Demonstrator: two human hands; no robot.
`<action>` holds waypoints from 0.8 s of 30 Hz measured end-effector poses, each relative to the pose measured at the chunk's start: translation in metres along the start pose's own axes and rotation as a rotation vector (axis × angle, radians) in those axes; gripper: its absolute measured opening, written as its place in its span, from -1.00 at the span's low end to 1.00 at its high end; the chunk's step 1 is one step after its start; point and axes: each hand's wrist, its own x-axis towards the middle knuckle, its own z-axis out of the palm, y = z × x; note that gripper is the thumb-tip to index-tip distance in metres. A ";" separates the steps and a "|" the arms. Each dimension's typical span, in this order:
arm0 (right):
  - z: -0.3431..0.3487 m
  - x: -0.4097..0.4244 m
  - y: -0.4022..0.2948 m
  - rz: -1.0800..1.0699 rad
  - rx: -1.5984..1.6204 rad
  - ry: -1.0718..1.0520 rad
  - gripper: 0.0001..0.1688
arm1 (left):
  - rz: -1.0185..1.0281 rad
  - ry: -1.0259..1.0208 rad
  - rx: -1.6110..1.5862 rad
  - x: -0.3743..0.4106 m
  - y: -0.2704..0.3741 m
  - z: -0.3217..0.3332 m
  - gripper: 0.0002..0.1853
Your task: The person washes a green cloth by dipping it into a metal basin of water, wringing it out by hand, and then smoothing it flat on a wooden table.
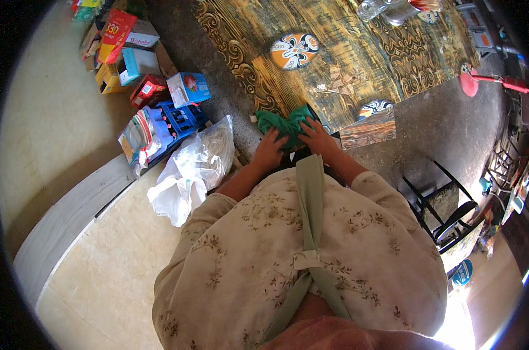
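A green cloth [286, 124] lies bunched at the near edge of a patterned wooden table [251, 26], over something dark that is mostly hidden. On its left part rests my left hand [271, 146], fingers bent into the fabric. My right hand [317, 135] presses on the right part with spread fingers. Whether either hand pinches the cloth is hard to see. Farther up the tabletop are an orange, black and white painted oval [295, 51] and a smaller one [375, 109] near the right edge.
Left of the table stand cardboard boxes [144, 65], a blue bottle crate [181, 118] and a clear plastic bag [203, 153]. A black metal chair [441, 201] is at the right. Glass jars [397, 13] stand at the table's far side. A red object [469, 83] is by its right corner.
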 end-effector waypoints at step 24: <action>0.039 -0.041 -0.024 0.169 -0.051 0.209 -0.51 | 0.169 -0.091 0.228 0.015 0.004 -0.016 -0.44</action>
